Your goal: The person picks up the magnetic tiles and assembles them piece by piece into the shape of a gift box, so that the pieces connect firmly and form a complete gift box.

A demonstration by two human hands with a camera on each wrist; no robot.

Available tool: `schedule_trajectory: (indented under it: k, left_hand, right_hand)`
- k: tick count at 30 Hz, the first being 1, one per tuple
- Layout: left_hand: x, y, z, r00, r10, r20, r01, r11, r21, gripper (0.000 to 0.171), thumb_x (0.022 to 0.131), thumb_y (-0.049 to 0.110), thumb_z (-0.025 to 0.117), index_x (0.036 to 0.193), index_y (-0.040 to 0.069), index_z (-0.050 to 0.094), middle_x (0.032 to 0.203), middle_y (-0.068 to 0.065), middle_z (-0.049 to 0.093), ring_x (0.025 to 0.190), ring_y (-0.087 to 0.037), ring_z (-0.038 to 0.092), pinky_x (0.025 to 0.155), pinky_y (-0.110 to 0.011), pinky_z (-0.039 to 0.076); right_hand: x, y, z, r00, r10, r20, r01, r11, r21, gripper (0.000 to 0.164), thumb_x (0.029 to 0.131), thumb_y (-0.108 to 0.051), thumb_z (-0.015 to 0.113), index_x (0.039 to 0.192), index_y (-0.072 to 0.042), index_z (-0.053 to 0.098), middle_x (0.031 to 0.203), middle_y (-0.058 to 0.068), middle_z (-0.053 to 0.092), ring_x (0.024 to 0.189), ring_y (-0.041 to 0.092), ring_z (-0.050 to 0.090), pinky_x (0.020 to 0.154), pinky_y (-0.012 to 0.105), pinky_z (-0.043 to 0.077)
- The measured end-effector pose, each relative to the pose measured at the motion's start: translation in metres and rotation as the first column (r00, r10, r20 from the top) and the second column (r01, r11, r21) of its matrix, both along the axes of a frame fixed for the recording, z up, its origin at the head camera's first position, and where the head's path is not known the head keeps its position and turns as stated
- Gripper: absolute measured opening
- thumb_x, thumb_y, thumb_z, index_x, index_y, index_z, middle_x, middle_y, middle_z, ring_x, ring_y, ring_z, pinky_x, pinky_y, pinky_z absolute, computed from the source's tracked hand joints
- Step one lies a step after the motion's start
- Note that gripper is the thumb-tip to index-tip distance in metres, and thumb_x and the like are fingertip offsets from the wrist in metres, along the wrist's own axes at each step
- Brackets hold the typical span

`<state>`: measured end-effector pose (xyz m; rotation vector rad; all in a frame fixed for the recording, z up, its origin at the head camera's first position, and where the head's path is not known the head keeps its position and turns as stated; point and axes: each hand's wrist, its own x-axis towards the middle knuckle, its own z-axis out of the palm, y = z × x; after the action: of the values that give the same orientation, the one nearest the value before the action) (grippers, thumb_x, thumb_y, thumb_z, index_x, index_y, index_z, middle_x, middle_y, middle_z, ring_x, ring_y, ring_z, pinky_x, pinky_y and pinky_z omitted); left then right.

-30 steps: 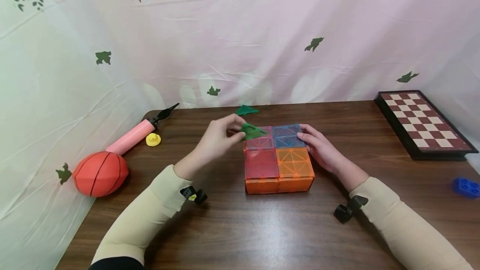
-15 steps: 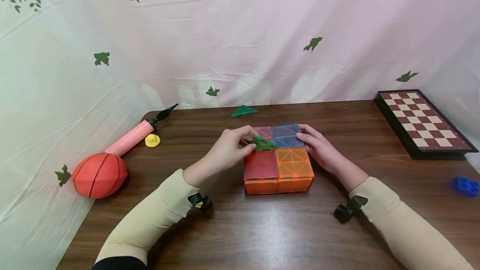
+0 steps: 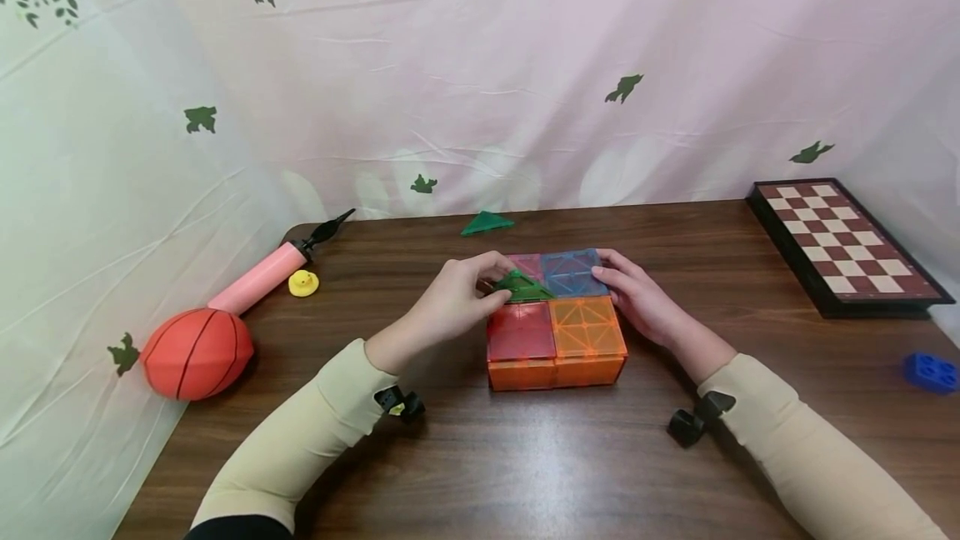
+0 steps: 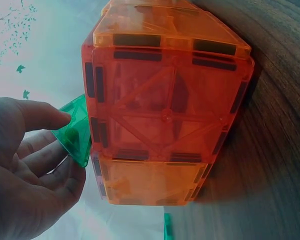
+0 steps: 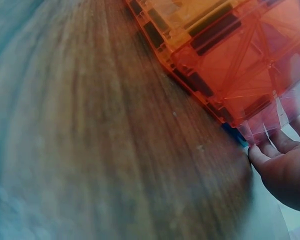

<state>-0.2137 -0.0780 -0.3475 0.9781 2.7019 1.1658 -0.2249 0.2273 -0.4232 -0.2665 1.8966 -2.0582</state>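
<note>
A low box of translucent magnetic tiles (image 3: 521,332) stands on the table, its top made of red, orange, blue and pink squares. My left hand (image 3: 461,298) pinches a green triangular magnetic tile (image 3: 527,287) between thumb and fingers. The triangle's lower edge is right at the box top, near the middle, and it covers part of the pink square. In the left wrist view the triangle (image 4: 75,131) leans out from the box top. My right hand (image 3: 637,294) grips the box's far right corner, thumb on the blue square (image 3: 573,272) and fingers behind.
A second green triangular tile (image 3: 487,223) lies behind the box. At left are a red ball (image 3: 197,354), a pink hand pump (image 3: 258,277) and a yellow rubber duck (image 3: 303,283). At right are a checkered board (image 3: 851,244) and a blue toy brick (image 3: 932,372).
My left hand has moved right and down, bringing the green triangle from above the box's left side to its top. In the last half second both hands have hardly moved.
</note>
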Motion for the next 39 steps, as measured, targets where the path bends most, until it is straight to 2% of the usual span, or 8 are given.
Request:
schedule_trajectory:
  k: [8, 14, 26, 39]
  left_hand:
    - [0.0004, 0.0002, 0.0006, 0.999, -0.022, -0.029, 0.022, 1.0, 0.007, 0.018, 0.092, 0.003, 0.073, 0.108, 0.008, 0.068, 0.107, -0.005, 0.073, 0.099, -0.016, 0.069, 0.086, -0.032, 0.056]
    - [-0.0005, 0.0006, -0.001, 0.999, -0.027, -0.041, 0.027, 1.0, 0.004, 0.018, 0.091, 0.004, 0.074, 0.108, 0.008, 0.068, 0.107, -0.006, 0.073, 0.099, -0.016, 0.069, 0.086, -0.032, 0.057]
    - [-0.0035, -0.0004, -0.0016, 1.0, 0.012, -0.006, -0.012, 1.0, -0.002, 0.025, 0.09, 0.006, 0.077, 0.114, 0.007, 0.068, 0.106, -0.005, 0.072, 0.098, -0.016, 0.067, 0.086, -0.031, 0.056]
    - [-0.0048, -0.0016, -0.0012, 1.0, 0.019, -0.012, -0.019, 1.0, 0.017, 0.023, 0.09, 0.005, 0.076, 0.112, 0.008, 0.069, 0.103, -0.003, 0.071, 0.095, -0.015, 0.066, 0.085, -0.03, 0.055]
  right_hand:
    - [0.0006, 0.0004, 0.0, 1.0, 0.003, 0.003, -0.003, 1.0, 0.013, 0.048, 0.11, -0.033, 0.046, 0.149, -0.008, 0.033, 0.129, 0.006, 0.054, 0.104, 0.011, 0.063, 0.092, 0.025, 0.053]
    - [0.0006, 0.0007, -0.0008, 1.0, 0.002, 0.0, -0.002, 1.0, 0.005, 0.045, 0.11, -0.032, 0.046, 0.146, -0.009, 0.036, 0.127, 0.005, 0.055, 0.103, 0.011, 0.063, 0.092, 0.025, 0.053]
    - [0.0012, 0.0006, -0.0003, 1.0, 0.003, -0.002, -0.003, 1.0, 0.019, 0.046, 0.11, -0.033, 0.046, 0.147, -0.008, 0.035, 0.128, 0.006, 0.054, 0.103, 0.012, 0.063, 0.092, 0.025, 0.053]
    - [0.0002, 0.0009, -0.0001, 1.0, 0.004, 0.002, -0.004, 1.0, 0.022, 0.047, 0.11, -0.033, 0.046, 0.147, -0.008, 0.034, 0.128, 0.007, 0.054, 0.102, 0.012, 0.063, 0.092, 0.026, 0.053]
